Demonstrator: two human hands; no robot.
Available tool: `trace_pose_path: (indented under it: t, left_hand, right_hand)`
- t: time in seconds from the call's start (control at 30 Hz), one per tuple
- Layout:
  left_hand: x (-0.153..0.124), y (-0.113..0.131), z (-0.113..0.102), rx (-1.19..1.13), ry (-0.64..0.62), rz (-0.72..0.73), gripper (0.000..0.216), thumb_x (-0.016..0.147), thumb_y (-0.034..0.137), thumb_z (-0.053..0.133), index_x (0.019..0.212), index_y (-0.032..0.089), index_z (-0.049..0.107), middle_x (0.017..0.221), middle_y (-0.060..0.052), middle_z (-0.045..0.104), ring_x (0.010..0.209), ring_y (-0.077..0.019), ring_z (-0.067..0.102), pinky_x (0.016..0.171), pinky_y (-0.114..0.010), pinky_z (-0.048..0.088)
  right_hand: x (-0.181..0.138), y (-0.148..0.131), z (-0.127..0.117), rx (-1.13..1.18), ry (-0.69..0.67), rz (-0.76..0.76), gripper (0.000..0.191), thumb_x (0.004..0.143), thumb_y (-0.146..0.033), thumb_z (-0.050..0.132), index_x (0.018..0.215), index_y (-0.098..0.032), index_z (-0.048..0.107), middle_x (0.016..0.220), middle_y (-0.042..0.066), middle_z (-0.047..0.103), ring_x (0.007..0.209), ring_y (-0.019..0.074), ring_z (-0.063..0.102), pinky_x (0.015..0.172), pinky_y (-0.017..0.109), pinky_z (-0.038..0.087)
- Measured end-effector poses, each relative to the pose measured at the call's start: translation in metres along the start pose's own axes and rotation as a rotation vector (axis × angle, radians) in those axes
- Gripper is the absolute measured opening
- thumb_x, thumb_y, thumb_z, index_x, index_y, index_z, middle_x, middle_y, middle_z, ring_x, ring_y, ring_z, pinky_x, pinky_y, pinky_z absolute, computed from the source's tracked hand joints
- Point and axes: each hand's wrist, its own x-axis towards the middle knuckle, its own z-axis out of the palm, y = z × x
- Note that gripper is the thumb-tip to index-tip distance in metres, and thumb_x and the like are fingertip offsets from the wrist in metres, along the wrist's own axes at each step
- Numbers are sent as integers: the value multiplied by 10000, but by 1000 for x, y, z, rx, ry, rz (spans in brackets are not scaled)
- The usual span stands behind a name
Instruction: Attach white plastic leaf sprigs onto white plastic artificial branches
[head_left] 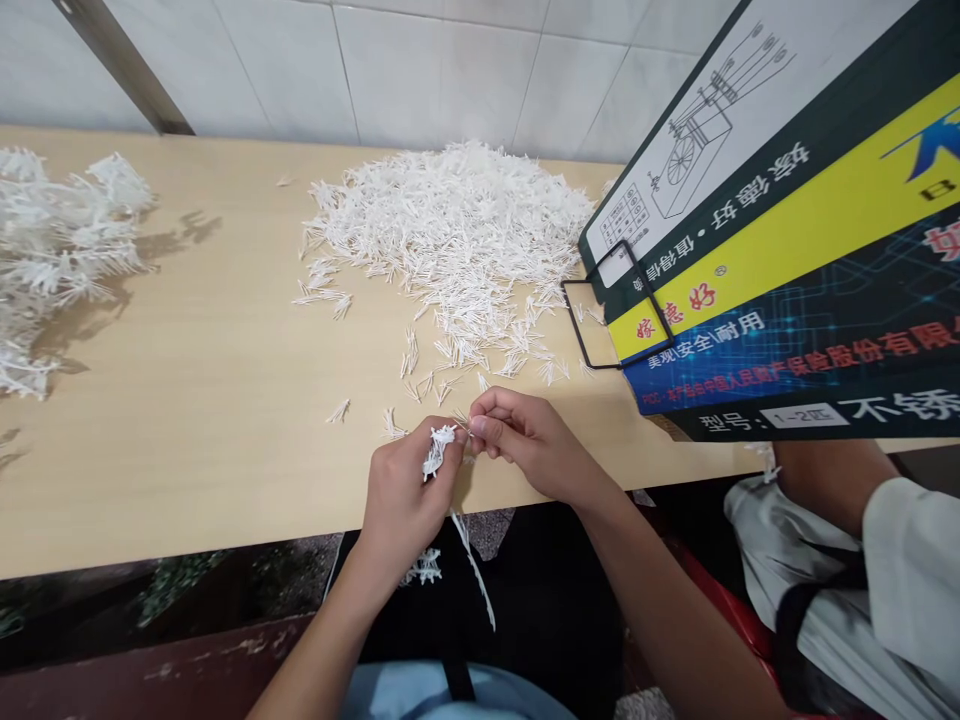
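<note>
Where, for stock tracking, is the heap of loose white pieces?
Head view: the heap lies on the table beyond the left hand and right hand, left of the printed box.

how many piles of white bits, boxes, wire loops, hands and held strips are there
piles of white bits: 2, middle pile and left pile
box: 1
wire loop: 1
hands: 2, left hand and right hand, both pinching the strip
strip: 1
total: 7

White spiky plastic strip (439, 450) hangs from left hand (405, 500), right hand (525, 445) pinching its top.
</note>
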Motion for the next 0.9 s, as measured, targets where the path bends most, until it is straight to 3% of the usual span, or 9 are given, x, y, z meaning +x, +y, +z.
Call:
trace_pose_path:
  t: [0.37, 0.63, 0.9]
  left_hand:
    - [-2, 0, -2, -15, 46, -22, 239, 1048, 322, 545, 916, 189, 693, 759, 7, 731, 634, -125, 629, 645, -216, 450]
    - [-2, -5, 1, -33, 8, -9, 217, 1040, 321, 566, 953, 183, 709, 777, 9, 747, 671, -126, 659, 649, -208, 451]
    - [-4, -2, 0, 58, 3, 90, 216, 1043, 276, 552, 880, 183, 658, 681, 31, 680, 563, -103, 591, 587, -201, 397]
  right_hand:
    - [2, 5, 0, 114, 104, 39, 252, 990, -405, 594, 903, -182, 673, 707, 2, 660, 533, 101, 512, 476, 228, 384]
    - [-3, 3, 5, -116, 88, -4, 122, 907, -316, 718, 901, -198, 752, 781, 9, 711, 677, 133, 599, 621, 263, 454]
    - [-2, 8, 7, -187, 126, -41, 160, 959, -262, 616, 815, -192, 624, 701, -37, 582, 596, 94, 479, 573, 241, 389]
